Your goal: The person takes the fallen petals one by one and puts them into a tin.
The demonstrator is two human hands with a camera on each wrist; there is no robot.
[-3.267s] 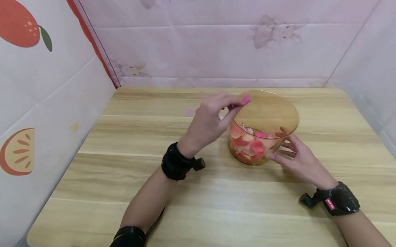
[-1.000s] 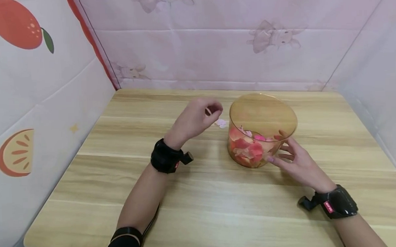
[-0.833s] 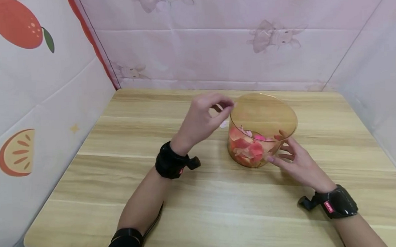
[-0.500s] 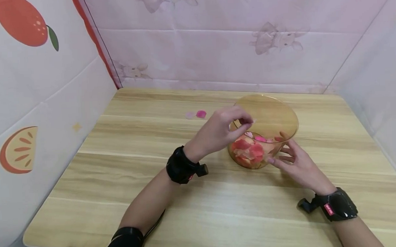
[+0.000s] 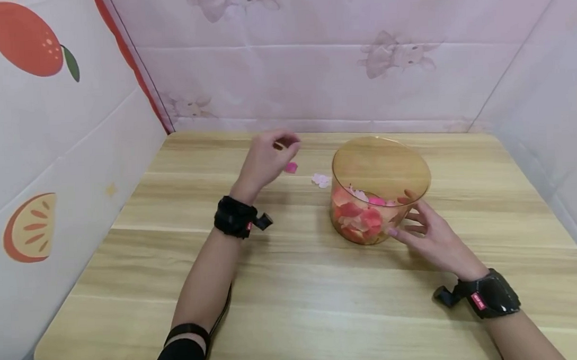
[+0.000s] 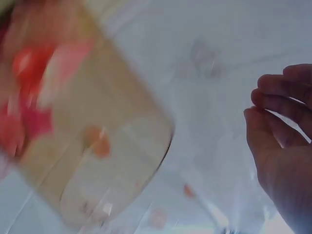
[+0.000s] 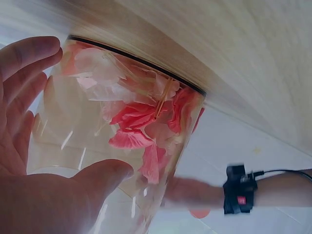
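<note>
Landmark: the clear amber tub (image 5: 381, 169). One tub, upright on the wooden table (image 5: 321, 306), right of the table's middle.

Left of the tub, well apart from it: left hand (image 5: 267, 158), raised over the table, fingers loosely curled, thumb near fingertips. Nothing seen pinched; wrist view too blurred to settle it, fingers (image 6: 282, 92) only bent there. Black wrist strap (image 5: 234, 218) behind that hand, nearer the table's front edge.

Between that hand and the tub: two loose petals on the wood. One bright pink petal (image 5: 290, 167), just beside the hand. One pale pink petal (image 5: 321, 180), just beside the tub's left wall.

Inside the tub: heap of petals (image 5: 361, 214), red, pink and pale, lying on the bottom; too overlapped to count.

At the tub's right wall, near side: right hand (image 5: 431, 238), fingers spread and nearly straight, tips laid against the wall, thumb (image 7: 105, 170) pressed on it. Not wrapped round.
</note>
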